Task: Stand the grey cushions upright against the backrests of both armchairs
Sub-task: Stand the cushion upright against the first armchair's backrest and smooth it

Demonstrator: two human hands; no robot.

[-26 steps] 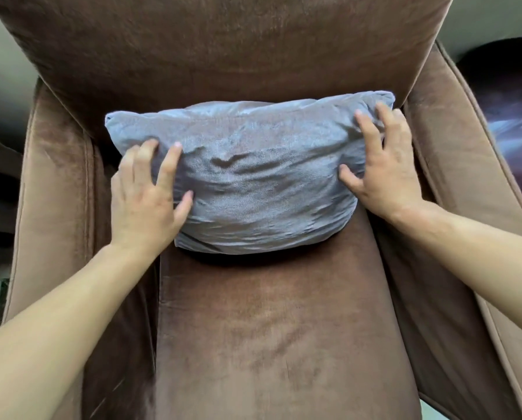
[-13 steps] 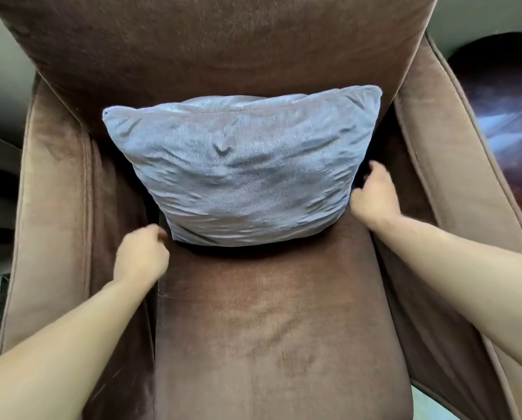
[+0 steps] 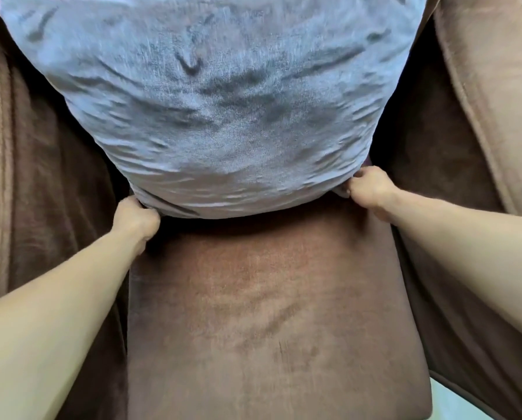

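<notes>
While cushion (image 3: pixel 220 116) sits on seat (image 3: pixel 272 313), both hands, L (image 3: pixel 137 218) & R (image 3: pixel 370 189), pinch its btm corners.

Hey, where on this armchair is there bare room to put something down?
The seat is bare from the grey cushion forward to its front edge, between the two forearms. It is crowded at the back: the cushion fills it, with the left hand and right hand gripping its lower corners.
</notes>
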